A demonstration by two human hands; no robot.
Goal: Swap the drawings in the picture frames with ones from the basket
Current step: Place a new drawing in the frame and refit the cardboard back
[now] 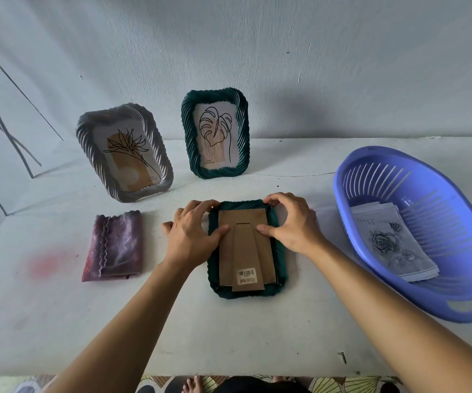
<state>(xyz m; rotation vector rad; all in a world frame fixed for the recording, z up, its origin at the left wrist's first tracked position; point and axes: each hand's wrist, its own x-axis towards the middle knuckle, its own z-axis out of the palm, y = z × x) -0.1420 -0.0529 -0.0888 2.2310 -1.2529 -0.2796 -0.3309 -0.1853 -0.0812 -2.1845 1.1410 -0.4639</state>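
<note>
Centrally, at 6 o'clock on the white table [229,336], the face-down frame [213,268] lies flat, its dark green ribbed rim surrounding a brown cardboard backing [246,222] with a barcode sticker [247,275] too small to read. Left hand [192,231] and right hand [291,222] grip its top corners, thumbs on the cardboard. At 3 o'clock sits a slotted lilac plastic basket [342,199] holding a rose drawing [388,245]. A folded purple cloth [115,245] lies at 9. At 12 stands a green frame [243,131], and at 10 a white one [87,143].

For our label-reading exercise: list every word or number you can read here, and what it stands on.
"300", faintly: sticker on the lying frame's cardboard back.
Barcode digits: too small.
Heading on the rose drawing in the basket: blurred.
Small print on the flower drawing and leaf drawing: too small.
</note>
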